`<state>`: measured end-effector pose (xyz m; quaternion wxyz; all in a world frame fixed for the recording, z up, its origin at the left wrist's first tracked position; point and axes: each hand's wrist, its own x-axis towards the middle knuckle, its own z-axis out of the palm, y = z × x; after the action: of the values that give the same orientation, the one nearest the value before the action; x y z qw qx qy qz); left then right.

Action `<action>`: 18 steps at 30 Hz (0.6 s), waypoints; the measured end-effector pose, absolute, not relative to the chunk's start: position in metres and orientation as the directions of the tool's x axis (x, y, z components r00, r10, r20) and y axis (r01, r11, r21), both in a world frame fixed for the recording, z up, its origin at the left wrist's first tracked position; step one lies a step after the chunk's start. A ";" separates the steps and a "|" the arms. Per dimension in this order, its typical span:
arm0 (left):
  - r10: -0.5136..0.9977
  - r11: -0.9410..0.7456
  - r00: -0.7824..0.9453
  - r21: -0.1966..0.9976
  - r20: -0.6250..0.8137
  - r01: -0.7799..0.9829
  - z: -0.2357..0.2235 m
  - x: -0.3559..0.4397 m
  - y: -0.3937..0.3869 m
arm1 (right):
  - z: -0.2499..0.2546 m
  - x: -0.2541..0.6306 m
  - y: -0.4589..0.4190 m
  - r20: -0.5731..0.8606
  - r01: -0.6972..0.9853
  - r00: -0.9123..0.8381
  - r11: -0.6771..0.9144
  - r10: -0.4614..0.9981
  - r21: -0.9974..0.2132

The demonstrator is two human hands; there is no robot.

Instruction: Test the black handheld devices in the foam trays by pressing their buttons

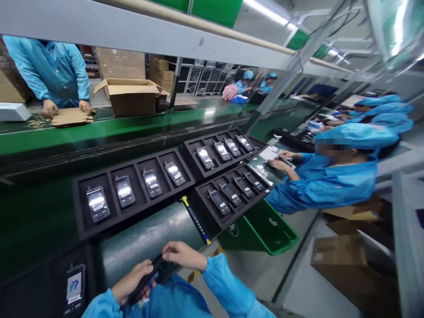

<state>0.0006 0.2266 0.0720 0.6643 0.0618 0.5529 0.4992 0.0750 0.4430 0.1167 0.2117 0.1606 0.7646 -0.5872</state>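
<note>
Gripping one slim, glossy black handset (150, 276) between left hand (132, 282) and right hand (183, 255), both clamped on it, at worktop (142, 240) near edge; matte black compartmented tray (79, 212) behind.

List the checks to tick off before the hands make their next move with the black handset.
1. Both hands on handset: left hand and right hand grip the slim black handset - ok.
2. Handset face readable: seen edge-on - cannot tell.
3. Nearest black four-slot foam tray: all slots filled with handsets - not ok for adding one.
4. Lit black handset in the tray at lower left: apart from hands - ok.
5. Co-worker's hands: far from person's hands - ok.
</note>
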 end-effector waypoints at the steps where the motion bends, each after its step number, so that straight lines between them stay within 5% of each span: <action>1: 0.706 0.478 -0.150 0.622 -0.692 -0.620 0.069 0.000 0.234 | 0.110 0.070 0.459 -0.474 0.483 -0.873 0.320 0.111 -0.815; 4: 0.623 0.463 -0.241 0.600 -0.744 -0.653 0.058 -0.006 0.251 | 0.082 0.057 0.507 -0.377 0.640 -0.741 0.413 0.556 -0.649; 7: 0.576 0.480 -0.277 0.592 -0.769 -0.647 0.039 -0.010 0.262 | 0.045 0.054 0.543 -0.327 0.792 -0.556 0.368 0.764 -0.487; 12: 0.499 0.563 -0.351 0.604 -0.793 -0.564 0.002 -0.015 0.273 | 0.003 0.063 0.565 -0.413 0.813 -0.556 0.368 0.721 -0.451; 18: 0.464 0.618 -0.369 0.593 -0.805 -0.515 -0.018 -0.018 0.277 | 0.015 0.087 0.552 -0.600 0.829 -0.545 0.271 0.586 -0.489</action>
<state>-0.0180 0.2768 -0.0181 0.5613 -0.0181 0.7030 0.4364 0.0870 0.5525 0.0150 0.1521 0.4519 0.7825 -0.4004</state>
